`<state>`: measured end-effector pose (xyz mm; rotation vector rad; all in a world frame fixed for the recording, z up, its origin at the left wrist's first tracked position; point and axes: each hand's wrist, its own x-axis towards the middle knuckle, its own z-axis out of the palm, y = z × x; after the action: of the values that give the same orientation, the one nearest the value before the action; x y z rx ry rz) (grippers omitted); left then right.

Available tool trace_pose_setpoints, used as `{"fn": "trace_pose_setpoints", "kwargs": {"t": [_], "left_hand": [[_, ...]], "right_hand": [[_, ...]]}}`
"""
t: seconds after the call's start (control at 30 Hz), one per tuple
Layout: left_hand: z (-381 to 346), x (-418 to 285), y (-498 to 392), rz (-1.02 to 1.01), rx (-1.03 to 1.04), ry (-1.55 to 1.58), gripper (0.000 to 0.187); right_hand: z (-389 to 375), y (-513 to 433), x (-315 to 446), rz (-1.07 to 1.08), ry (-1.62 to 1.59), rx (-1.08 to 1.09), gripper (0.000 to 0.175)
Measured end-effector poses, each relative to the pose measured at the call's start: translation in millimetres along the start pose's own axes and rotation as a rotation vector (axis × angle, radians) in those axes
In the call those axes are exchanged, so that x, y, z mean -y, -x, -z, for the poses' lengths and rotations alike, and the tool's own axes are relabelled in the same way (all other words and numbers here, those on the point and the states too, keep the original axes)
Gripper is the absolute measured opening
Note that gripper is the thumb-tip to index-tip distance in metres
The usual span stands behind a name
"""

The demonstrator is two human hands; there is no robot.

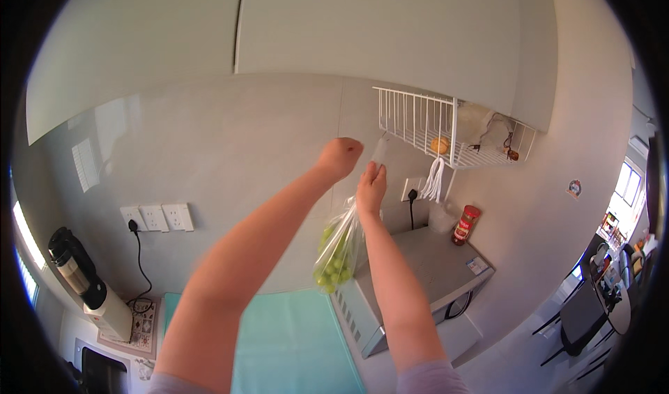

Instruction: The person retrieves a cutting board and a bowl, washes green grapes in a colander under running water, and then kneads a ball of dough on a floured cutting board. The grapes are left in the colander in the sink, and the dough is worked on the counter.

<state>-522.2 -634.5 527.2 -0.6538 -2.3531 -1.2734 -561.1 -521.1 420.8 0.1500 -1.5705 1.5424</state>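
A clear plastic bag of green grapes hangs in the air, its neck gathered in my right hand. The bag's thin top end sticks up past my fingers, close to the left end of the wire basket. Up and to the left of it, my left hand is raised with its fingers curled. Its back faces me, so whether it pinches anything is hidden. A gap separates the two hands.
A white wire basket under the wall cabinet holds a round orange item; white cords dangle below. A grey-topped appliance bears a red-lidded jar. Left stand a dispenser and a turquoise mat.
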Motion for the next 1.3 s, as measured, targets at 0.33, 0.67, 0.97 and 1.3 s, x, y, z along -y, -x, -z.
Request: {"fn": "trace_pose_setpoints", "kwargs": {"t": [0.33, 0.67, 0.97, 1.3], "left_hand": [[-51.6, -20.1, -60.3, -0.041, -0.091, -0.005, 0.021], [-41.1, -39.8, -57.5, 0.026, 0.007, -0.173, 0.027], [-42.7, -37.7, -78.0, 0.119, 0.2, 0.116, 0.022], [-47.9, -40.5, -74.5, 0.013, 0.171, 0.059, 0.023]], "right_hand": [[13.1, -11.6, -3.1, -0.069, -0.245, 0.016, 0.03], [15.6, -44.3, 25.7, -0.174, -0.633, -0.244, 0.03], [25.9, -85.5, 9.9, -0.067, -0.456, -0.256, 0.02], [100.2, -92.7, 9.4, -0.591, -0.772, -0.241, 0.014]]}}
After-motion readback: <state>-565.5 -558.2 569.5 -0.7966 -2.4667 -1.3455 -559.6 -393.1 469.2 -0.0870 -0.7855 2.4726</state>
